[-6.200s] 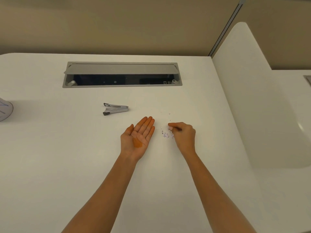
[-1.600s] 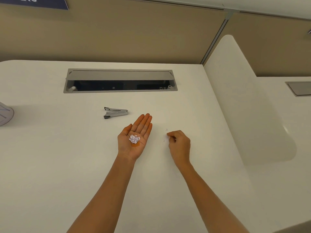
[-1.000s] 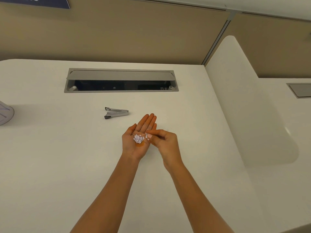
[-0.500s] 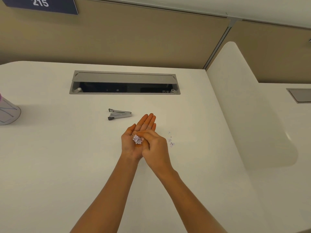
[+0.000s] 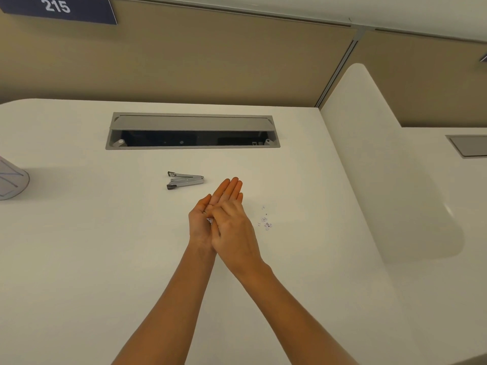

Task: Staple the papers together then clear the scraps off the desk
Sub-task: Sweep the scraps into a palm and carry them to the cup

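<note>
Your right hand (image 5: 234, 233) has come across the upturned left hand (image 5: 200, 225), hiding most of the gathered scraps (image 5: 209, 220). Whether its fingertips pinch any, you cannot tell. The left fingers lie straight and together. Keep that palm level and slightly cupped, since these tiny, feather-light paper dots spill easily. Several loose scraps (image 5: 265, 223) lie just beside your hands, toward the right edge of the smooth white desk (image 5: 79, 259).

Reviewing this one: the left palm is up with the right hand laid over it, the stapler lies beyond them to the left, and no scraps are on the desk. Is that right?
Not quite. The head view shows a few scraps lying on the desk, just right of the right hand. The rest stands.
</note>
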Available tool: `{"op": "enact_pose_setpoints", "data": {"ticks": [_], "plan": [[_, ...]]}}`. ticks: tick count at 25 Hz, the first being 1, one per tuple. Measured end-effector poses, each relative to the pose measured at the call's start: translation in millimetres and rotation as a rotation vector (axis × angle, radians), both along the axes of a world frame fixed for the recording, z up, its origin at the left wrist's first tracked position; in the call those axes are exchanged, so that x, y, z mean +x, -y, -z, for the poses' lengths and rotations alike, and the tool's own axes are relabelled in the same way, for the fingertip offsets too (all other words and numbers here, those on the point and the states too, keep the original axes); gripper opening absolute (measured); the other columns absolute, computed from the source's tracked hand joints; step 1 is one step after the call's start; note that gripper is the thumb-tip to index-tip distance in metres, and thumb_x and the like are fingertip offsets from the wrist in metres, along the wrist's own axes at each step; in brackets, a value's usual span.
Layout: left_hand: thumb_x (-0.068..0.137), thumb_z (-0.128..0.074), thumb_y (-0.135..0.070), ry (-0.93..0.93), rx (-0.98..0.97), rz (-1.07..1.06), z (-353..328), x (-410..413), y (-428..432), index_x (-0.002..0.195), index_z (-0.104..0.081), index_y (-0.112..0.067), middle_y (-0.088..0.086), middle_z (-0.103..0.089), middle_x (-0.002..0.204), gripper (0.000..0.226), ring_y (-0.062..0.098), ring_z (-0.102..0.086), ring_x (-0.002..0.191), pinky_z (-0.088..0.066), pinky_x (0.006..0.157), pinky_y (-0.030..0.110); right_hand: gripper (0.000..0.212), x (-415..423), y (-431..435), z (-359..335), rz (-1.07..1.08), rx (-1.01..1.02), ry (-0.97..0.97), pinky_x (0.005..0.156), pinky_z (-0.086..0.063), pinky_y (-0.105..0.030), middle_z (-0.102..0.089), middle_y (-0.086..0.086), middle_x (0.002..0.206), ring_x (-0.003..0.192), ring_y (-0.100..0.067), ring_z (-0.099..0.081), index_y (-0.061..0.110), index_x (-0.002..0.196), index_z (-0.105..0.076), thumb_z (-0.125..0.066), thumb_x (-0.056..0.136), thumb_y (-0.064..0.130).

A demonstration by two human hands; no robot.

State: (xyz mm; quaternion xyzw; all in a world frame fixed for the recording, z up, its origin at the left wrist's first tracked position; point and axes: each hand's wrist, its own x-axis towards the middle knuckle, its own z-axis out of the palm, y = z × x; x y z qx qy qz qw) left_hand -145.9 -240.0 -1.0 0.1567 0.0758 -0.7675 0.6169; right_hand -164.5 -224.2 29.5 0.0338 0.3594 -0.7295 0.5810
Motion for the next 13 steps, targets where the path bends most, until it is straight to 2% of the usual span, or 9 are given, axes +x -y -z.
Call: {"op": "enact_pose_setpoints", "data": {"ticks": [1,2,3,4,5,6,7,9,13], "plan": [[0.099,-0.020,-0.026,0.008,0.001,-0.002,1,0,1,0.141,-0.046,-0.002,0.015,-0.046,0.149,0.055,0.028,-0.044,0.137,-0.029,0.113,0.040,0.053,-3,-2,-5,0.009,0.087,-0.054,0.117,-0.021,-0.029,-0.056,-0.005,0.139,0.138,-0.018,-0.041,0.009,0.126,-0.064,-0.028,0.093,0.030],[0.099,-0.020,-0.025,0.010,0.011,-0.008,0,1,2,0.140,-0.047,-0.002,0.016,-0.047,0.148,0.054,0.028,-0.046,0.136,-0.030,0.113,0.040,0.050,-6,-6,-12,-0.098,0.128,-0.088,0.118,-0.021,-0.028,-0.056,-0.004,0.139,0.138,-0.019,-0.041,0.010,0.127,-0.063,-0.031,0.092,0.028],[0.100,-0.020,-0.024,0.000,0.023,-0.019,0,1,3,0.139,-0.048,0.000,0.017,-0.050,0.146,0.054,0.030,-0.050,0.133,-0.032,0.112,0.041,0.046,-11,-3,-15,-0.132,0.065,-0.254,0.117,-0.024,-0.027,-0.058,-0.004,0.137,0.135,-0.018,-0.045,0.011,0.127,-0.063,-0.036,0.092,0.023],[0.100,-0.021,-0.023,-0.018,0.034,-0.033,-2,1,4,0.138,-0.049,0.001,0.019,-0.052,0.143,0.053,0.031,-0.052,0.130,-0.034,0.112,0.042,0.039,-33,4,-17,-0.098,0.000,-0.788,0.111,-0.034,-0.025,-0.064,-0.005,0.128,0.126,-0.016,-0.054,0.011,0.122,-0.067,-0.042,0.091,0.014],[0.100,-0.023,-0.021,-0.029,0.044,-0.046,-3,2,4,0.136,-0.051,0.003,0.020,-0.054,0.141,0.052,0.032,-0.055,0.128,-0.038,0.111,0.042,0.032,-46,8,-16,-0.255,-0.196,-1.154,0.099,-0.046,-0.023,-0.071,-0.004,0.114,0.111,-0.013,-0.063,0.010,0.109,-0.072,-0.049,0.088,0.004],[0.099,-0.026,-0.020,-0.035,0.049,-0.056,-4,2,4,0.133,-0.054,0.004,0.021,-0.056,0.139,0.050,0.034,-0.056,0.126,-0.042,0.110,0.043,0.028,-65,12,-18,-0.437,-0.219,-1.324,0.087,-0.051,-0.021,-0.074,-0.002,0.099,0.096,-0.010,-0.067,0.011,0.097,-0.076,-0.055,0.085,-0.003],[0.098,-0.028,-0.018,-0.038,0.048,-0.062,-6,3,4,0.130,-0.057,0.005,0.022,-0.057,0.137,0.049,0.035,-0.057,0.125,-0.044,0.108,0.044,0.025,-87,19,-18,-0.486,-0.145,-1.396,0.079,-0.053,-0.018,-0.075,0.001,0.091,0.087,-0.008,-0.069,0.012,0.091,-0.077,-0.059,0.083,-0.005],[0.094,-0.034,-0.017,-0.047,0.038,-0.071,-9,5,3,0.123,-0.062,0.007,0.023,-0.058,0.134,0.047,0.036,-0.057,0.124,-0.045,0.105,0.046,0.024,-122,34,-13,-0.465,-0.013,-1.397,0.077,-0.053,-0.018,-0.074,0.003,0.087,0.083,-0.007,-0.069,0.015,0.089,-0.077,-0.061,0.085,-0.003],[0.096,-0.034,-0.018,-0.056,0.048,-0.062,-11,5,2,0.117,-0.066,0.008,0.023,-0.059,0.134,0.047,0.036,-0.058,0.123,-0.045,0.104,0.046,0.034,-155,54,33,-0.599,0.040,-1.794,0.091,-0.052,-0.028,-0.071,-0.002,0.104,0.095,-0.013,-0.064,0.008,0.101,-0.073,-0.047,0.087,-0.010]]}}
